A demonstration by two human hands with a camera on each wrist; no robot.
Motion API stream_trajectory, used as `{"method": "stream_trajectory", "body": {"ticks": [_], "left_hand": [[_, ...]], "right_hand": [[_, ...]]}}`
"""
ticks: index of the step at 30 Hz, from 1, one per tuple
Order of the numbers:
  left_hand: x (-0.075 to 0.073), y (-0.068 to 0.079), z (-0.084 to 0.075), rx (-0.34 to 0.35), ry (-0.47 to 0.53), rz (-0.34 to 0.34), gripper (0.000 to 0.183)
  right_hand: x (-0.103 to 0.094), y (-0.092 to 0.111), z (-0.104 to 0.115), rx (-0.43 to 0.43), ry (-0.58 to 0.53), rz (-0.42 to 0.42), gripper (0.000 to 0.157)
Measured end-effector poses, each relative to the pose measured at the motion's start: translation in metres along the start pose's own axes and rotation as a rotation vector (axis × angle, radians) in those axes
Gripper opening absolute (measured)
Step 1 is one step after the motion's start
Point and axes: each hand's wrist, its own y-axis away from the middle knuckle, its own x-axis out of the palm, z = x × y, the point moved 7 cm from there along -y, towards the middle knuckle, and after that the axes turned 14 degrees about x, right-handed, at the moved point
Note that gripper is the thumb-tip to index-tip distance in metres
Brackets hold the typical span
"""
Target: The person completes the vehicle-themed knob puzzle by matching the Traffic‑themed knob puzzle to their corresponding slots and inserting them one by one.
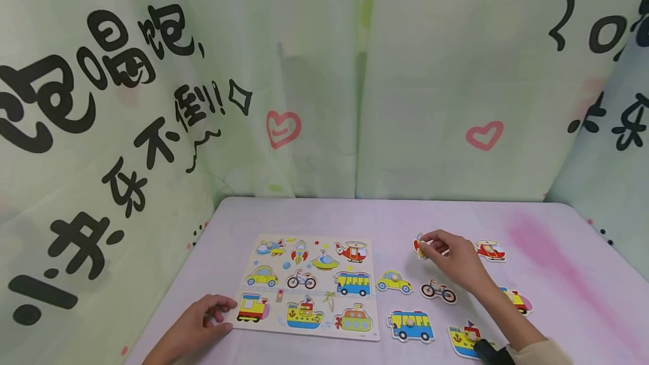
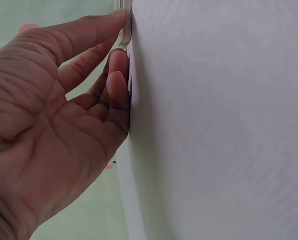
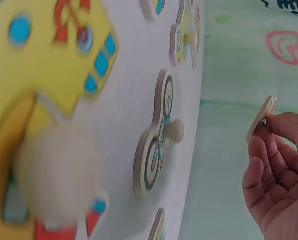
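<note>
My right hand (image 1: pixel 453 258) pinches a small knobbed wooden puzzle piece (image 1: pixel 418 247) above the table, right of the board. The piece shows some red and yellow; its picture is mostly covered by the fingers. In the right wrist view the piece (image 3: pixel 261 117) appears edge-on between thumb and fingers. The flat puzzle board (image 1: pixel 279 295), printed with vehicles, lies on the table. My left hand (image 1: pixel 198 320) rests at its lower left corner, thumb and fingertip against the edge. The left wrist view shows the thumb (image 2: pixel 96 32) at the board's side and the other fingers loosely bent.
Right of the board lie knobbed pieces: a yellow car (image 1: pixel 394 282), a bicycle (image 1: pixel 438 292), a blue bus (image 1: pixel 410 326), a boat (image 1: pixel 463 339), a helicopter (image 1: pixel 490 250) and a train (image 1: pixel 518 301) partly behind the right forearm. A printed curtain (image 1: pixel 324 83) surrounds the table.
</note>
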Motion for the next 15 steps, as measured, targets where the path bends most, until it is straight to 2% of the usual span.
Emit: {"method": "stream_trajectory", "body": {"ticks": [9,13,15], "left_hand": [[0.002,0.001,0.0,0.003,0.007,-0.004,0.037],[0.002,0.001,0.002,0.002,0.01,-0.005,0.038],[0.001,0.0,0.001,0.022,0.015,0.002,0.038]], "right_hand": [[0.013,0.008,0.015,0.044,-0.058,0.017,0.023],[0.02,0.01,0.021,0.032,-0.075,0.028,0.023],[0.024,0.011,0.025,0.023,-0.084,0.031,0.022]]}}
